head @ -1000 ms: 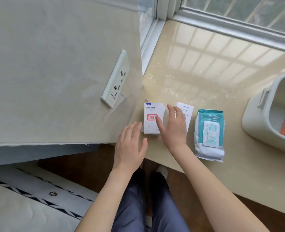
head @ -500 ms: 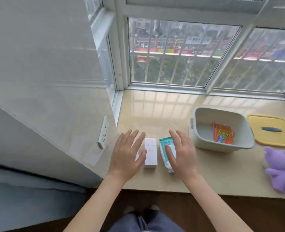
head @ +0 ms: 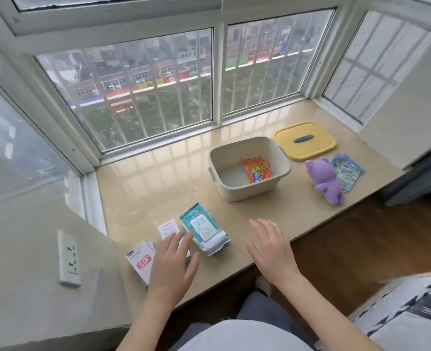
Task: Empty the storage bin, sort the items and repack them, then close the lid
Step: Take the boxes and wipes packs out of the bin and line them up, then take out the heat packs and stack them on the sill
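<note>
Left hand (head: 171,262) and right hand (head: 270,252) being held released, nothing grasped.
The left hand is being held spread over white boxes (head: 140,262) beside the wipes pack (head: 201,228); the right is being held flat above the bench (head: 146,188). Orange packets (head: 257,169) are being kept in the storage bin (head: 234,196), centre right; the yellow lid (head: 318,148) is lying off, upper right.

Lifts the right hand (head: 272,252) off the white box (head: 139,262) and the leaflet (head: 168,228), out over bare sill (head: 146,188) right of the wipes pack (head: 203,228), fingers spread and holding nothing. Slides the left hand (head: 171,262) from beside the box to over its right part and the leaflet's lower end. Swings the view up and right, bringing the whole storage bin (head: 234,191), yellow lid (head: 285,138), purple plush toy (head: 324,179) and blue packets (head: 347,172) into the right half.
</note>
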A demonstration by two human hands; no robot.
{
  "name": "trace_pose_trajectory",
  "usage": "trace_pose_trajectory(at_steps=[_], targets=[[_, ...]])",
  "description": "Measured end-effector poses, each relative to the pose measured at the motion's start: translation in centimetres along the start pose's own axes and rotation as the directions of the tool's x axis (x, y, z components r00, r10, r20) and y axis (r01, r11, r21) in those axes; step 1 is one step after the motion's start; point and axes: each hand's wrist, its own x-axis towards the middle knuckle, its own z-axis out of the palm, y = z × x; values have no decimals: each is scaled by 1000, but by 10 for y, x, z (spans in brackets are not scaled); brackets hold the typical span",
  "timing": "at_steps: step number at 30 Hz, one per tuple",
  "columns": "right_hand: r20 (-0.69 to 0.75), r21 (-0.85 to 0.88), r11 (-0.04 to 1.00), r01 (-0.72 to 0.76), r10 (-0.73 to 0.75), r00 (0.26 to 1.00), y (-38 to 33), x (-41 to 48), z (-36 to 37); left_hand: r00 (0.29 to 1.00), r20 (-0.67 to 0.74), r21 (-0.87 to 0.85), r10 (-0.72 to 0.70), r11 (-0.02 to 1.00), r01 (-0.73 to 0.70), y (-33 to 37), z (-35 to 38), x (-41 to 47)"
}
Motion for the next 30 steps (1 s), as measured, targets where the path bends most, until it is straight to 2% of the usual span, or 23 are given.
trace_pose_trajectory(at_steps=[5, 11, 17, 26, 30], targets=[[-5, 12, 1000, -20, 20, 1000, 70, 50, -22, 1000, 12, 5, 5, 1000, -5, 43, 36, 61], [7, 75, 997, 8, -8, 1000, 163, 131, -53, 997, -8, -5, -73, 997, 73, 109, 79, 146], [30, 134, 990, 40, -44, 999, 214, 212, -59, 989, -78, 17, -124, 992, 125, 145, 99, 223], [173, 163, 986, 14, -43, 984, 244, 325, 26, 984, -31, -1, -176, 984, 176, 118, 166, 320], [357, 43, 987, -158, 133, 925, 249, 363, 80, 980, -6, 15, -197, 980, 197, 91, 210, 354]])
